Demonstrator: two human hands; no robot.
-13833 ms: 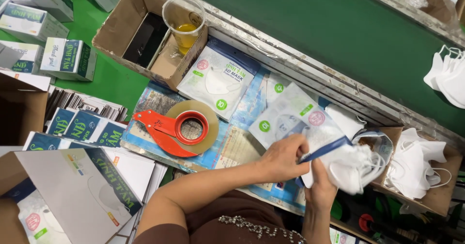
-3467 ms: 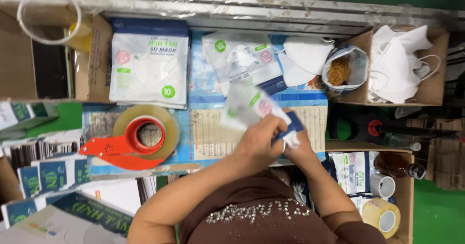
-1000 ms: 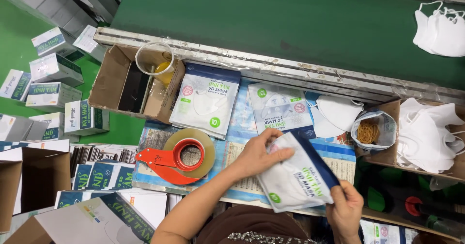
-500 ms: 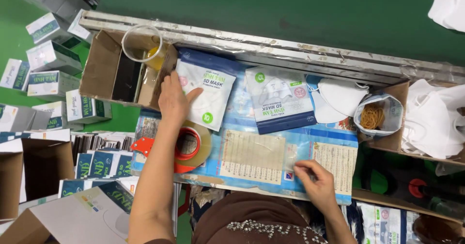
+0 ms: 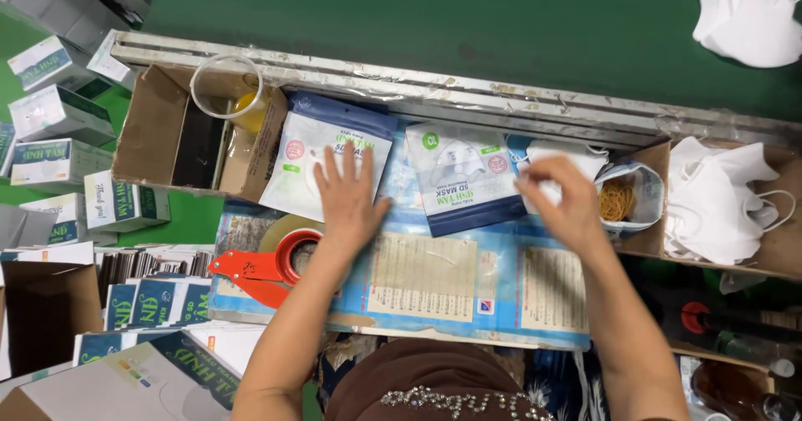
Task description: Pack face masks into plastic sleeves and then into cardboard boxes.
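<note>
My left hand [image 5: 348,197] lies flat with fingers spread on a stack of white and blue mask pouches [image 5: 294,164] at the left of the work surface. My right hand [image 5: 564,197] reaches over loose white masks [image 5: 578,158] beside a filled mask pouch [image 5: 464,177] lying in the middle. Whether its fingers grip a mask cannot be seen. Under both hands is a blue printed sheet [image 5: 451,275].
A red tape dispenser [image 5: 266,261] sits below my left hand. A cardboard box [image 5: 159,133] holds a plastic cup [image 5: 227,88]. A bag of rubber bands [image 5: 622,200] and a box of white masks [image 5: 723,200] stand right. Green conveyor [image 5: 468,28] runs behind; cartons [image 5: 58,137] lie left.
Half a second ago my right hand rested low on the printed sheet; it has moved up to the loose masks. My left hand has shifted right across the pouch stack.
</note>
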